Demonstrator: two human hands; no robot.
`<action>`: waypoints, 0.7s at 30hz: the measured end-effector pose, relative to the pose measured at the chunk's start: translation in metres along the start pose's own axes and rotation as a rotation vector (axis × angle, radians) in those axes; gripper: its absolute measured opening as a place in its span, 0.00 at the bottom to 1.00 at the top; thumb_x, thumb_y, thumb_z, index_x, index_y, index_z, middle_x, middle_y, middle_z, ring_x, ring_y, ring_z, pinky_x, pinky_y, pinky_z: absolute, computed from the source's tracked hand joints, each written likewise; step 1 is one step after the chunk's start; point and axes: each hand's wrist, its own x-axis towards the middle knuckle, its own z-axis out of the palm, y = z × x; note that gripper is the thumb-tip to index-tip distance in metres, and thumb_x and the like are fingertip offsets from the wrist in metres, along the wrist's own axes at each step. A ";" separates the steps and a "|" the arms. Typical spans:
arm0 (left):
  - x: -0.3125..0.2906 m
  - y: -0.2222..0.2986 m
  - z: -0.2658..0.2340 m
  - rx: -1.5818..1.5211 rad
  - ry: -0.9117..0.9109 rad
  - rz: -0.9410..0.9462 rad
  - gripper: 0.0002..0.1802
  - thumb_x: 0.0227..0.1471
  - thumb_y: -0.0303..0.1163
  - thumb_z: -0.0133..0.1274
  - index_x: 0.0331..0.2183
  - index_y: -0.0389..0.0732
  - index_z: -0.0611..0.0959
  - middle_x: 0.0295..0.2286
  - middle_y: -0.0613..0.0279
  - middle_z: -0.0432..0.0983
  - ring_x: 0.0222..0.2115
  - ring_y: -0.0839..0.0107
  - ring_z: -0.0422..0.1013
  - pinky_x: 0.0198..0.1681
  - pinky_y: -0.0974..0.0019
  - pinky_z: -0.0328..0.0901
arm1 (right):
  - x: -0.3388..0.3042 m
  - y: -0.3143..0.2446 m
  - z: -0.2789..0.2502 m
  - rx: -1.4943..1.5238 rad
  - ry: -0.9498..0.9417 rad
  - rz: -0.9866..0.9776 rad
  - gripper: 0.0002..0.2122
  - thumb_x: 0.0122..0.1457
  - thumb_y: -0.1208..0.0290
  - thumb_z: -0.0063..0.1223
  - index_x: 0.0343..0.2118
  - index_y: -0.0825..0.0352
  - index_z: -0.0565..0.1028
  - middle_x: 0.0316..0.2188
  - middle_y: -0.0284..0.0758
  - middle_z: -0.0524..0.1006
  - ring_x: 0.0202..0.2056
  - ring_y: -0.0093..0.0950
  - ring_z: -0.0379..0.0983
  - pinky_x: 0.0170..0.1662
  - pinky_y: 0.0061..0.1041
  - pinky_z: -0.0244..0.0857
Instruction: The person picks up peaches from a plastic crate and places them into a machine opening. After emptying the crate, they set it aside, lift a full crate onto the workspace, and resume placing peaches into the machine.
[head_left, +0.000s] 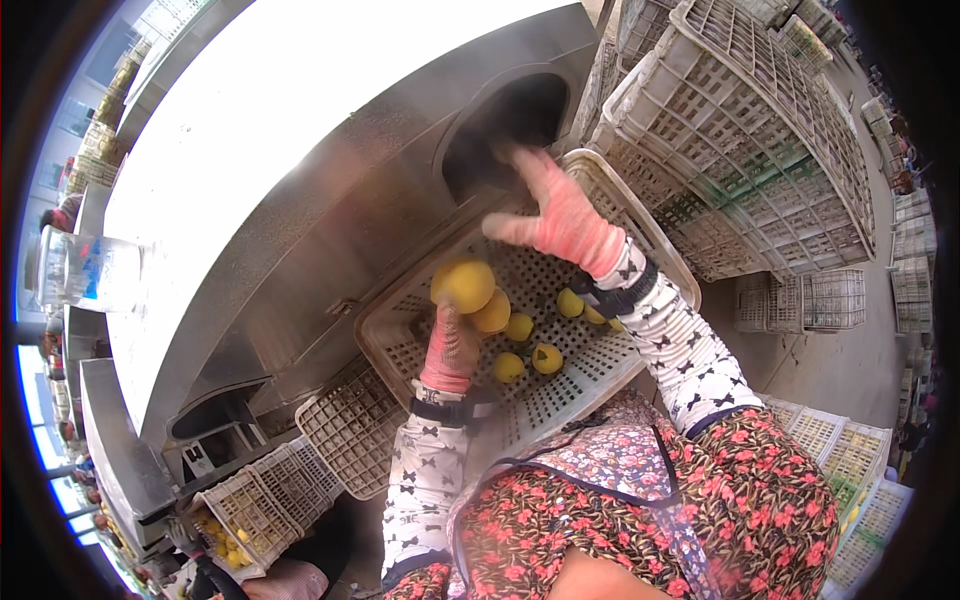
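Note:
My left hand (pixel 452 352), in a pink-red work glove, holds a large round yellow fruit (pixel 466 285) above a pale plastic crate (pixel 570 395). A second yellow fruit (pixel 494 312) sits right beside it, and I cannot tell whether that one is in my grip too. Several smaller yellow fruits (pixel 546 358) lie on the crate's perforated floor. My right hand (pixel 568 212), gloved alike, is empty with thumb and fingers spread. It hovers over the crate's far side, its slightly blurred fingertips at a dark rounded opening (pixel 515 115) in the metal housing.
A curved metal machine with a white top (pixel 300 90) fills the far left. Stacked dirty-white crates (pixel 720 150) rise at the right. Another crate (pixel 352 425) stands left of mine. At lower left, a co-worker's gloved hand (pixel 185 538) is near a crate of yellow fruit (pixel 225 535).

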 end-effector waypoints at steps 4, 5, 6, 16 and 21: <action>0.005 0.022 0.014 0.222 -0.133 -0.050 0.46 0.49 0.67 0.49 0.57 0.39 0.65 0.51 0.57 0.67 0.50 0.64 0.67 0.55 0.58 0.62 | -0.050 -0.001 0.024 0.200 -0.315 0.059 0.56 0.34 0.51 0.75 0.63 0.72 0.52 0.61 0.47 0.60 0.63 0.36 0.54 0.64 0.34 0.48; 0.008 0.024 0.015 0.232 -0.171 -0.026 0.48 0.48 0.69 0.47 0.56 0.38 0.66 0.51 0.57 0.68 0.51 0.63 0.67 0.55 0.57 0.62 | -0.054 -0.003 0.032 0.341 -0.315 0.126 0.56 0.34 0.50 0.74 0.63 0.72 0.52 0.59 0.47 0.62 0.62 0.38 0.56 0.63 0.34 0.49; 0.010 0.026 0.016 0.241 -0.211 -0.003 0.50 0.48 0.71 0.45 0.55 0.37 0.67 0.50 0.56 0.69 0.51 0.63 0.67 0.55 0.56 0.62 | -0.055 -0.004 0.036 0.484 -0.313 0.192 0.55 0.34 0.49 0.74 0.63 0.71 0.53 0.57 0.48 0.64 0.60 0.40 0.58 0.63 0.35 0.51; 0.002 0.024 0.061 0.121 -0.063 0.163 0.49 0.46 0.69 0.50 0.55 0.36 0.68 0.49 0.56 0.70 0.48 0.65 0.69 0.54 0.62 0.61 | -0.081 -0.021 0.029 0.396 -0.088 0.205 0.47 0.41 0.50 0.68 0.62 0.67 0.58 0.56 0.48 0.64 0.59 0.40 0.59 0.60 0.34 0.55; 0.005 0.033 0.074 0.009 -0.092 0.089 0.48 0.47 0.67 0.50 0.55 0.36 0.68 0.50 0.56 0.70 0.48 0.65 0.69 0.54 0.61 0.62 | -0.075 -0.017 0.019 0.525 -0.037 0.063 0.46 0.42 0.56 0.70 0.62 0.68 0.57 0.55 0.42 0.67 0.58 0.32 0.61 0.61 0.30 0.53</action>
